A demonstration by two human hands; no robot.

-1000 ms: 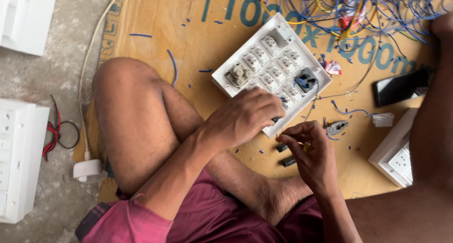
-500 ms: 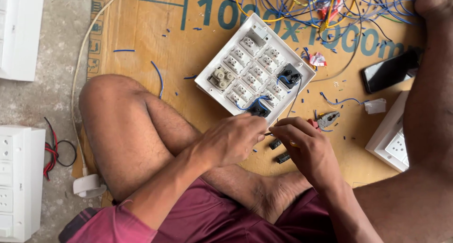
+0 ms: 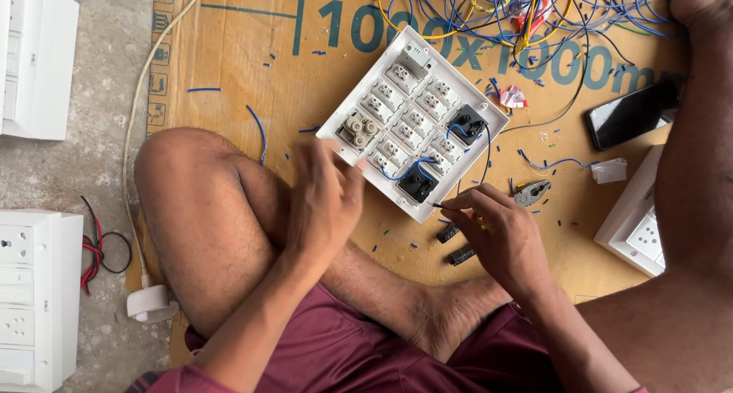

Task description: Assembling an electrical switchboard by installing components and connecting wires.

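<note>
Two black sockets (image 3: 418, 184) on one white switch plate (image 3: 412, 122) — left hand (image 3: 324, 202) beside.

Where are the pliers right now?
In the head view, the pliers lie on the cardboard, just beyond the right hand, between the white switch panel and the phone.

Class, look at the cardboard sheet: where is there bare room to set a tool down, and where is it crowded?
Bare cardboard lies left of the switch plate, above the knee. The top right is crowded with tangled wires.
</note>
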